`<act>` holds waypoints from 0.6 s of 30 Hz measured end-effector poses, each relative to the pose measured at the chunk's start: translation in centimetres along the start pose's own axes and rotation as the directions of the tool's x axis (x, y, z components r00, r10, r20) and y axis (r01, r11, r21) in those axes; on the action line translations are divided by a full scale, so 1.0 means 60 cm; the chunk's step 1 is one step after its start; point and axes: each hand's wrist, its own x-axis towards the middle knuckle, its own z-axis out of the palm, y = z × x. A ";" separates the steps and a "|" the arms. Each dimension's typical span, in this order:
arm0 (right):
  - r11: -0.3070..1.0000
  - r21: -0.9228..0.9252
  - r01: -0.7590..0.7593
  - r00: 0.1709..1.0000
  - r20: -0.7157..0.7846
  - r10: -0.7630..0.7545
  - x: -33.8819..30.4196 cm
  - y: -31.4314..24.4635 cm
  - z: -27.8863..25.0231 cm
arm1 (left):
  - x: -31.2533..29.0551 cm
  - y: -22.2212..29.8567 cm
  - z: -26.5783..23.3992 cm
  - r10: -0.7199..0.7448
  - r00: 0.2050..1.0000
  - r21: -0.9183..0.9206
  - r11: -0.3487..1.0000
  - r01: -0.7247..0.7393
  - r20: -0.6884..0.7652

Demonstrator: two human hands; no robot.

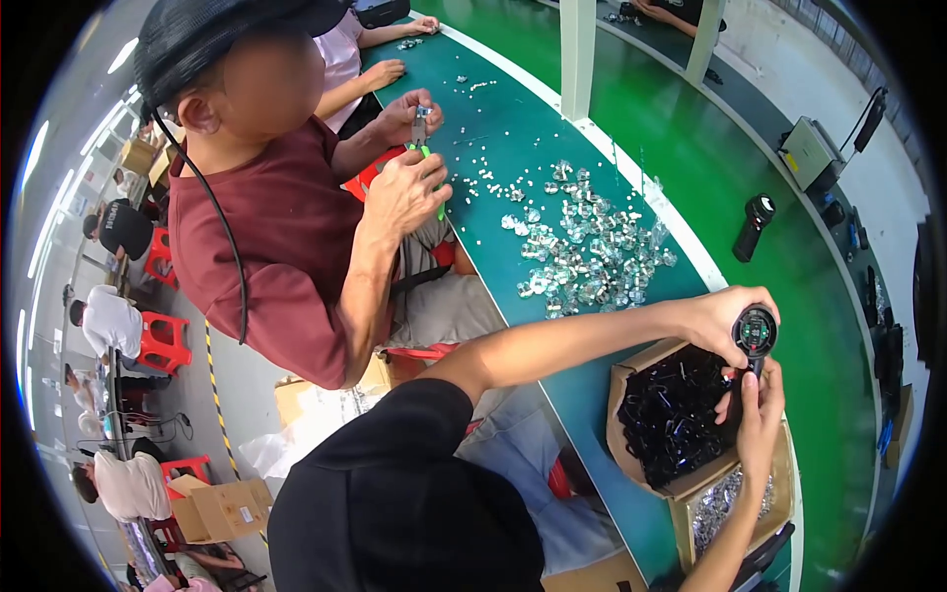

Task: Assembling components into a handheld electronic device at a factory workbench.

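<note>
A black handheld device with a round head and narrow handle is between my two hands, above an open box. Its round end shows some green and red inside. My left hand curls around the head. Lower down, my right hand is closed about the handle, thumb along it. Under my hands sits a cardboard box full of shiny black plastic parts. Close to my right forearm is a second carton holding small silvery metal pieces.
A similar black device lies on the green surface beyond the table's white edge. Clear plastic parts are heaped on the green table. To my left, a co-worker grips green-handled pliers. A post stands at the far side.
</note>
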 end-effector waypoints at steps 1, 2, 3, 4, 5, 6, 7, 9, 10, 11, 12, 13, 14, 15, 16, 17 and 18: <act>1.000 -0.006 -0.001 1.000 -0.007 0.001 -0.001 0.006 -0.004 | 0.000 0.007 0.003 -0.114 0.993 -0.082 0.990 0.115 0.020; 1.000 -0.011 0.018 1.000 -0.010 -0.018 -0.002 0.017 -0.006 | 0.001 0.007 0.005 -0.110 0.994 -0.087 0.990 0.112 0.027; 0.999 -0.008 0.040 0.999 -0.004 -0.040 -0.001 0.022 -0.006 | -0.001 0.009 0.004 -0.096 0.995 -0.054 0.994 0.096 0.005; 0.999 -0.008 0.042 0.999 -0.002 -0.042 0.000 0.021 -0.007 | -0.001 0.010 0.003 -0.081 0.997 -0.020 0.997 0.080 -0.016; 0.999 0.021 0.033 0.999 0.002 -0.033 0.001 0.020 -0.008 | 0.000 0.011 0.003 -0.080 0.997 -0.019 0.997 0.079 -0.017; 0.998 0.051 0.023 1.000 0.006 -0.024 0.002 0.019 -0.008 | 0.000 0.012 0.004 -0.075 0.997 -0.033 0.997 0.074 -0.024; 0.998 0.051 0.023 1.000 0.006 -0.023 0.002 0.018 -0.008 | 0.000 0.011 0.004 -0.071 0.997 -0.048 0.996 0.070 -0.031; 0.996 0.093 0.004 1.000 0.007 -0.005 0.001 0.014 -0.007 | 0.000 0.010 0.006 -0.064 0.998 -0.046 0.997 0.063 -0.026; 0.996 0.091 0.003 1.000 0.004 -0.003 0.000 0.013 -0.005 | 0.001 0.008 0.008 -0.057 0.998 -0.044 0.997 0.056 -0.021; 0.994 0.106 0.010 1.000 -0.011 -0.009 0.001 0.012 -0.001 | 0.001 0.007 0.007 -0.057 0.998 -0.048 0.997 0.056 -0.016; 0.993 0.120 0.018 0.999 -0.028 -0.015 0.001 0.012 0.003 | 0.000 0.007 0.004 -0.040 0.999 -0.018 0.999 0.041 0.024; 0.992 0.125 0.020 0.999 -0.043 -0.014 0.001 0.013 0.006 | 0.000 0.008 0.002 -0.024 0.998 0.010 1.000 0.023 0.066; 0.992 0.122 0.018 0.999 -0.052 -0.012 0.001 0.010 0.007 | -0.001 0.008 0.002 -0.023 0.997 0.005 1.000 0.023 0.073; 0.995 0.100 0.020 0.998 -0.053 -0.014 0.001 0.007 0.008 | -0.002 0.009 0.002 -0.032 0.997 -0.020 0.999 0.033 0.075; 0.997 0.077 0.021 0.998 -0.054 -0.017 0.000 0.006 0.006 | -0.003 0.011 0.003 -0.041 0.996 -0.046 0.998 0.044 0.077; 0.998 0.044 0.048 0.998 -0.046 -0.046 0.000 0.015 0.002 | -0.004 0.013 0.003 -0.026 0.997 -0.016 0.999 0.027 0.076; 0.998 0.040 0.047 0.997 -0.058 -0.045 -0.001 0.014 0.001 | -0.004 0.016 0.003 -0.024 0.996 -0.022 0.999 0.026 0.087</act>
